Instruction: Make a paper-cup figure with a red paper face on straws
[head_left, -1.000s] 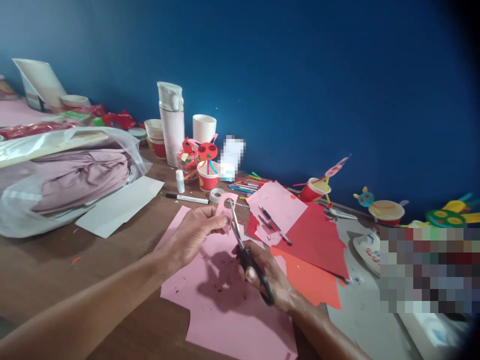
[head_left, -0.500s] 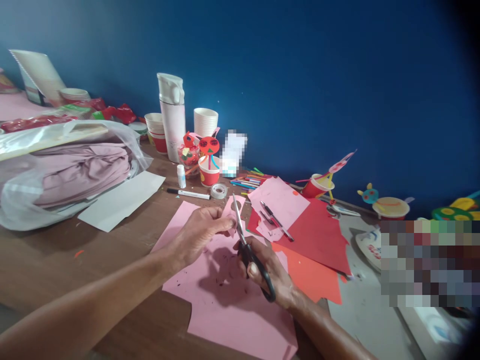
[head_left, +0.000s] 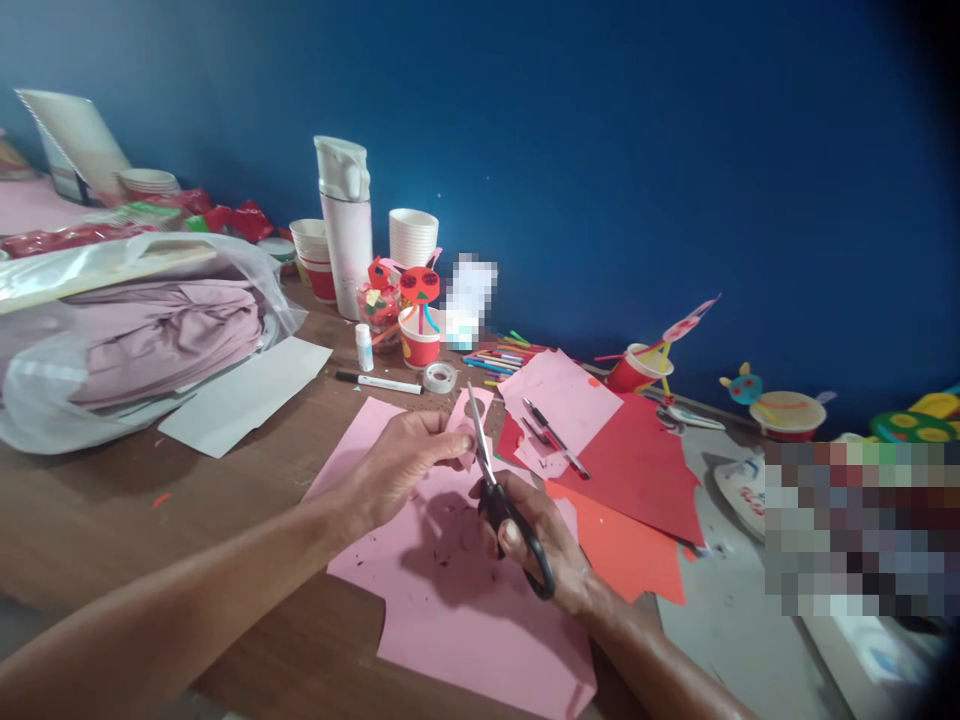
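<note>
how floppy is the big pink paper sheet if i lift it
The pink paper sheet looks thin, so it will probably droop if lifted by one edge. It seems light too, and lying flat on the wooden table, it might slide when pushed.

pink paper scrap (head_left: 471, 420): pinched in left hand (head_left: 405, 465) | black-handled scissors (head_left: 499, 510): gripped in right hand (head_left: 536, 545), blades pointing up along scrap's edge

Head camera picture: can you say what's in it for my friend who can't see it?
A person's right hand holds black-handled scissors against a small piece of pink paper held by the left hand, above a big pink paper sheet on a wooden table. Red paper and orange paper lie beside them. A white flask and paper cups stand by a blue wall.
</note>
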